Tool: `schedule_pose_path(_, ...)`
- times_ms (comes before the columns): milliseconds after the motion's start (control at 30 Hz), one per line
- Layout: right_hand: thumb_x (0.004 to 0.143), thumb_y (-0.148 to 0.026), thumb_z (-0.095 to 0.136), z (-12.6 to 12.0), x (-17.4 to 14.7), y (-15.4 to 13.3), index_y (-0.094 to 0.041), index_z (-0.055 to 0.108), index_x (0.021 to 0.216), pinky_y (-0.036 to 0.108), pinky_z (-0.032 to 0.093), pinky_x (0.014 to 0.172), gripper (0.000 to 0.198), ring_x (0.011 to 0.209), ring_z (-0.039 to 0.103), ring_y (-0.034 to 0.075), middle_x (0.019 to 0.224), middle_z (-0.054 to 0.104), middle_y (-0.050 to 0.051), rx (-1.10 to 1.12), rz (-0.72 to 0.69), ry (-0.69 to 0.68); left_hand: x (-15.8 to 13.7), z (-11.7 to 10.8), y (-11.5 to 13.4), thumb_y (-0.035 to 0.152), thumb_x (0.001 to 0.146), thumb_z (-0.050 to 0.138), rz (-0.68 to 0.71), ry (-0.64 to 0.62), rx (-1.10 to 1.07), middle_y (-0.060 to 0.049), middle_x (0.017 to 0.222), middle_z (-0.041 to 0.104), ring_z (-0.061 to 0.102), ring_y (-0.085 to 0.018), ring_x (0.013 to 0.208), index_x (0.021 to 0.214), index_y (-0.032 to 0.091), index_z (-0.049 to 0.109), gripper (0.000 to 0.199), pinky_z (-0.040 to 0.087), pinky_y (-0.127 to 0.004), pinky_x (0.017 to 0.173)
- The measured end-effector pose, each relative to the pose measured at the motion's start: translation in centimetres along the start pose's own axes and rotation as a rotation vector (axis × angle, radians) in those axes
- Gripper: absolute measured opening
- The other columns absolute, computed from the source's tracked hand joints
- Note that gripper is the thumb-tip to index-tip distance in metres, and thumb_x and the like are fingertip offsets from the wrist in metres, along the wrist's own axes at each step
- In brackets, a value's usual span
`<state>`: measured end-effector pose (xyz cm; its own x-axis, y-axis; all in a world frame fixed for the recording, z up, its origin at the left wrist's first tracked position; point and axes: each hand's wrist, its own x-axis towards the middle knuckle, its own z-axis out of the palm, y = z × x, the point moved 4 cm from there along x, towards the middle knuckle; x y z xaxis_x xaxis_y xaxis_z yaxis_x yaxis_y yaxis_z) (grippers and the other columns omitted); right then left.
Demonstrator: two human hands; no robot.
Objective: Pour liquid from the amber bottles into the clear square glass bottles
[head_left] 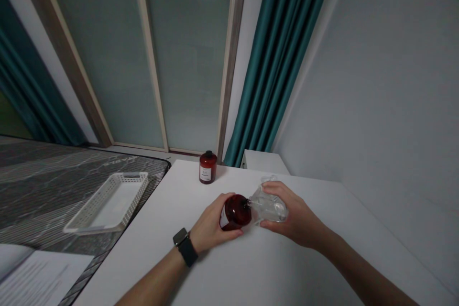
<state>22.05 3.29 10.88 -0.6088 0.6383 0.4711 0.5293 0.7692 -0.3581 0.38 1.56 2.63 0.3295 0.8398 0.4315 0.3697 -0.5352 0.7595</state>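
My left hand [215,222] is wrapped round a dark red bottle [238,213] with a white label, tipped so that its top faces right. Fingers and thumb of my right hand [299,220] grip a clear bottle [268,206] from its right side, tilted with its narrow neck toward the left. The clear neck meets the dark mouth of the red bottle; whether liquid passes between them I cannot tell. Both bottles are held over the white table [233,272]. Farther back, a second red bottle [208,169] with a black top and a white label stands upright.
On the dark striped surface [46,172] to the left lies a white perforated basket [141,189]. Open printed pages [50,279] lie nearer, at lower left. Beyond the table are a white cabinet [265,158], a teal curtain [276,57] and glass doors [190,67]. A wall [387,81] bounds the right.
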Motion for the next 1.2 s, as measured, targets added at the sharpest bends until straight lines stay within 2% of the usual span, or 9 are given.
schedule_pose_path(1200, 0.073, -0.034, 0.080, -0.21, 0.17, -0.26, -0.022, 0.056, 0.123, 0.049, 0.050, 0.103, 0.057, 0.124, 0.059, 0.030, 0.131, 0.062, 0.015, -0.024, -0.010, -0.025, -0.07, 0.08, 0.07, 0.024, 0.068, 0.080, -0.037, -0.005, 0.006, -0.011, 0.131, 0.058, 0.058, -0.029, 0.119, 0.134, 0.021, 0.040, 0.077, 0.046, -0.044, 0.104)
